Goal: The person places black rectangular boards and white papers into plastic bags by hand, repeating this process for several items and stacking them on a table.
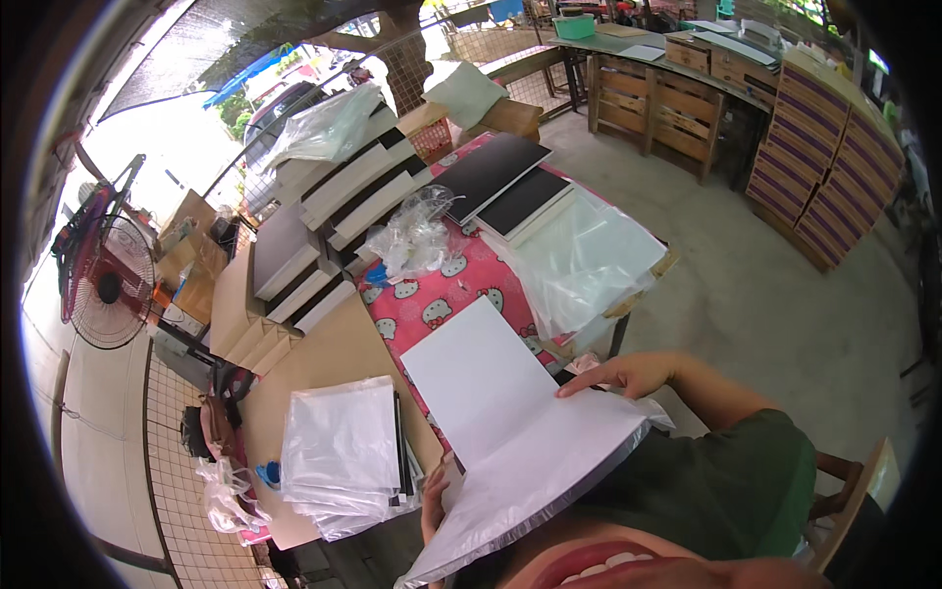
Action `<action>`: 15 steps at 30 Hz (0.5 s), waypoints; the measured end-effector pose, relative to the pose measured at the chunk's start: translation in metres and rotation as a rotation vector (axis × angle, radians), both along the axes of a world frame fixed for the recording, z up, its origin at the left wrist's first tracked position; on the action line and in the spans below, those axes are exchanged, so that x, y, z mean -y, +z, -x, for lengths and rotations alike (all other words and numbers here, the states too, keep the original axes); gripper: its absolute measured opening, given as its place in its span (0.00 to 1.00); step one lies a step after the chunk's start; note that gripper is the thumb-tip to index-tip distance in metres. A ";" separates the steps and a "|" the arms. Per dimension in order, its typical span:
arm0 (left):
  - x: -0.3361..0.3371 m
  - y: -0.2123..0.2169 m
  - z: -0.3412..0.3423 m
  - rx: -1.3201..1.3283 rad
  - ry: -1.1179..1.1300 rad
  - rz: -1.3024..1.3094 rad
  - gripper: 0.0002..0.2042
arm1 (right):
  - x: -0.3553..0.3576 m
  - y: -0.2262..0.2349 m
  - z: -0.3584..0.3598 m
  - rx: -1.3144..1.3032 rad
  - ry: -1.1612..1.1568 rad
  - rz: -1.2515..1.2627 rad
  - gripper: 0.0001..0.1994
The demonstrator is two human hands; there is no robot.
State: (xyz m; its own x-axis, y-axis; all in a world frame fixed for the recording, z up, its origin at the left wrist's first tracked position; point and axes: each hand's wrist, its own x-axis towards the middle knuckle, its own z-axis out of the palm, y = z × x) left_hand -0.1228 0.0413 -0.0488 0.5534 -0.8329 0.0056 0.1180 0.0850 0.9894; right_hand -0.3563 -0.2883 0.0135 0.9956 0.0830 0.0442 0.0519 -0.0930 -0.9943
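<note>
Spread open in front of me is a white-paged book or pad point(496, 378), one part lying toward the table, the other tilted up against me. A shiny transparent plastic sleeve point(595, 478) shows along its near lower edge. My right hand point(628, 375) grips the right edge, with fingers bent over the paper. At the left edge, my left hand point(435, 499) has its fingers against the paper; the rest of it is hidden. Left of that hand lies a stack of plastic-wrapped flat items point(341, 442) with dark edges, on a brown board point(324, 351).
A pink cartoon-print cloth point(407, 316) covers the table. Crumpled plastic point(417, 236), black-covered books point(525, 201) and plastic sleeves point(589, 260) lie on it. Tall book stacks point(339, 187) stand at far left, near a fan point(110, 285). Striped cartons point(819, 157) stand at far right.
</note>
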 end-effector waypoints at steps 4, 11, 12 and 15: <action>0.004 0.007 0.003 0.333 -0.127 0.025 0.17 | 0.000 -0.019 -0.017 -0.039 0.115 -0.008 0.22; 0.042 -0.070 -0.002 0.849 0.045 -0.360 0.16 | -0.010 -0.140 -0.038 -0.044 -0.481 0.576 0.16; 0.048 -0.065 -0.001 0.691 0.118 -0.409 0.15 | -0.007 -0.150 -0.048 -0.036 -0.448 0.572 0.16; 0.042 -0.070 -0.006 0.241 0.346 -0.193 0.12 | -0.022 -0.116 -0.078 0.072 -0.506 0.538 0.14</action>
